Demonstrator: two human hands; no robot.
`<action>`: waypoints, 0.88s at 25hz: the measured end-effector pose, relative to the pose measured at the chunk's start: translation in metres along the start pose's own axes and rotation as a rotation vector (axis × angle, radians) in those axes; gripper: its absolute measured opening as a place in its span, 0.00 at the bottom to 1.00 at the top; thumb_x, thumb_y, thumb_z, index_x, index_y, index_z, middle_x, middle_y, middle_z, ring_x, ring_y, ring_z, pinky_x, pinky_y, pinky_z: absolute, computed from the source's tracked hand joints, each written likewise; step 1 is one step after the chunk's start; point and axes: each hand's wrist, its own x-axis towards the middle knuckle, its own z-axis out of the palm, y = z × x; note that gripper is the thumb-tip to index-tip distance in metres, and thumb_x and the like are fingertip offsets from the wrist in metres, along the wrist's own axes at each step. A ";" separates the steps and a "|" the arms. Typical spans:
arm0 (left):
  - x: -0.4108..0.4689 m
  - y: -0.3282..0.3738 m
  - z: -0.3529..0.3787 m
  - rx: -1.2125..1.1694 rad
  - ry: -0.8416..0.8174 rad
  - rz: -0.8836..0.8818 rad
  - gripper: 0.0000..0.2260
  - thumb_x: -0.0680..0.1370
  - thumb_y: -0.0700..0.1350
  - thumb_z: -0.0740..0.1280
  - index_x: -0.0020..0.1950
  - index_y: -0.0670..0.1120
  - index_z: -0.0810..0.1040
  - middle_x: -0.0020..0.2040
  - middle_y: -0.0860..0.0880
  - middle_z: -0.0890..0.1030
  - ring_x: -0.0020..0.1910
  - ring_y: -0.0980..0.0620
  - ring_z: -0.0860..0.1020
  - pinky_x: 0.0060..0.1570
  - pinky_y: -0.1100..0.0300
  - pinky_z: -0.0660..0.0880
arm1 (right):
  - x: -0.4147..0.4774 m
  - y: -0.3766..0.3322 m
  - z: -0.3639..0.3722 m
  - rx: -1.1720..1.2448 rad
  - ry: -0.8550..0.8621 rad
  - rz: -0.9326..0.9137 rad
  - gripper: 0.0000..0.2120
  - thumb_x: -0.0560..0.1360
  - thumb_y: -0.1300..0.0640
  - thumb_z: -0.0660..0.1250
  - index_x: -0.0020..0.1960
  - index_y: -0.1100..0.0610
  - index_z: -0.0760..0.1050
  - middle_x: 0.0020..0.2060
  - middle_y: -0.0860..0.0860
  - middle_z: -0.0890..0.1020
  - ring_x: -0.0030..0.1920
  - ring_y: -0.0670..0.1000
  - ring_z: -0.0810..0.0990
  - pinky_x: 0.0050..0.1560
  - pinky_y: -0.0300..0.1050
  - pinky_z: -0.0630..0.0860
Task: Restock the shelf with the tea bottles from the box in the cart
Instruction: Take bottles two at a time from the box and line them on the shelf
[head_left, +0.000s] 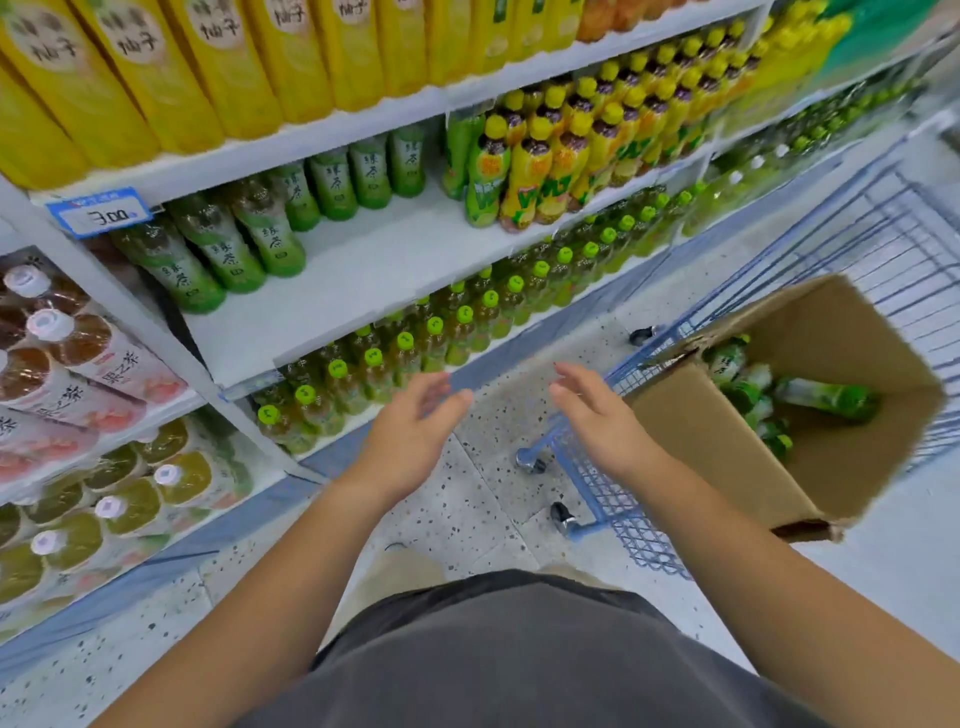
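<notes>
- Left hand (415, 415) and right hand (592, 410): both released, fingers loose and spread, grasping nothing; raised side by side over the speckled floor (488, 499), between shelving on the left and cart on the right.
- Green tea bottles (826, 397): several lying loose, on their sides, inside the cardboard box (727, 441), just right of the right hand.
- Box tilted, open top facing the camera, seated in the blue wire cart (623, 509).
- Middle shelf (363, 280): one row of shelved green tea bottles (260, 234) far back, from the price tag (101, 213) rightward; wide bare white board in front of them.
- Judged from that: restock begun at most, far from finished; plenty of room on the board, stock left in the box.
- Likely step in hand: reaching for the next bottles.
- Lower shelf of green-capped bottles (405, 343): packed full, no gap seen.
- Hard to make out: bottle count in the box, its bottom masked by the near cardboard wall.
- Left fingertips smeared by motion blur; exact finger pose unclear.
- Cart's far end cut off at the right edge; labels on the far-right shelves too blurred to read.
</notes>
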 end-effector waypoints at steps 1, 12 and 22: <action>-0.001 0.007 0.013 0.023 -0.029 0.021 0.22 0.81 0.56 0.66 0.74 0.51 0.71 0.69 0.55 0.75 0.67 0.56 0.73 0.64 0.58 0.69 | -0.007 0.008 -0.015 0.025 0.027 0.008 0.24 0.84 0.47 0.60 0.79 0.49 0.65 0.69 0.45 0.72 0.68 0.44 0.70 0.63 0.42 0.65; -0.004 0.094 0.218 0.096 -0.155 0.027 0.19 0.82 0.55 0.65 0.72 0.52 0.74 0.65 0.57 0.75 0.63 0.57 0.73 0.59 0.59 0.66 | -0.027 0.132 -0.204 0.092 0.192 0.037 0.24 0.85 0.44 0.57 0.78 0.51 0.65 0.73 0.47 0.72 0.72 0.47 0.70 0.65 0.40 0.63; 0.038 0.142 0.327 0.282 -0.400 -0.070 0.14 0.82 0.56 0.64 0.68 0.57 0.73 0.62 0.61 0.75 0.60 0.62 0.73 0.55 0.62 0.67 | -0.011 0.200 -0.283 0.267 0.315 0.304 0.26 0.85 0.42 0.54 0.80 0.51 0.62 0.74 0.50 0.71 0.67 0.49 0.72 0.62 0.43 0.64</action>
